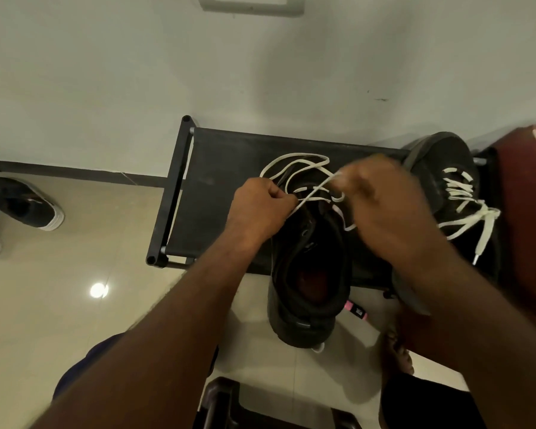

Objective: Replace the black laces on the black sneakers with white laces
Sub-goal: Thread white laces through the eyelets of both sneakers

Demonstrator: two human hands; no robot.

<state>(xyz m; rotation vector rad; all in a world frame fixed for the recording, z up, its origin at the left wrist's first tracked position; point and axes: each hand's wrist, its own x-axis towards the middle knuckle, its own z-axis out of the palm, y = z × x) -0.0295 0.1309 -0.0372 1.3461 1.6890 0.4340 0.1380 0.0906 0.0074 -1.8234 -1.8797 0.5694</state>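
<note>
My left hand (pixel 260 202) is closed, its fingers curled and pinching the white lace (pixel 294 159) just above the tongue of the black sneaker (pixel 310 292). My right hand (pixel 384 209) is blurred, but its fingers look curled too, and a strand of the same lace runs taut from my left fingers up to my right fingertips, so both hands hold it.

The sneaker lies on the black rack (pixel 223 168), roughly midway along it. Its toe points to the far edge by the wall and its heel hangs over the near edge toward me. The rest of the lace falls in loose loops over the toe, and a few rows of it cross the upper eyelets. Inside the open mouth of the sneaker I can see a reddish insole. A small pink tag (pixel 356 312) shows just beside the heel on the right.

The second sneaker (pixel 440 168) rests at the right end of the rack. Its own white laces (pixel 464 193) are threaded in rows, with the ends trailing toward the near edge. A dark red object (pixel 529 212) stands just beyond it at the right.

On the tiled floor (pixel 75 243), well to the left of the rack, lie other dark shoes with white soles (pixel 28 209).
</note>
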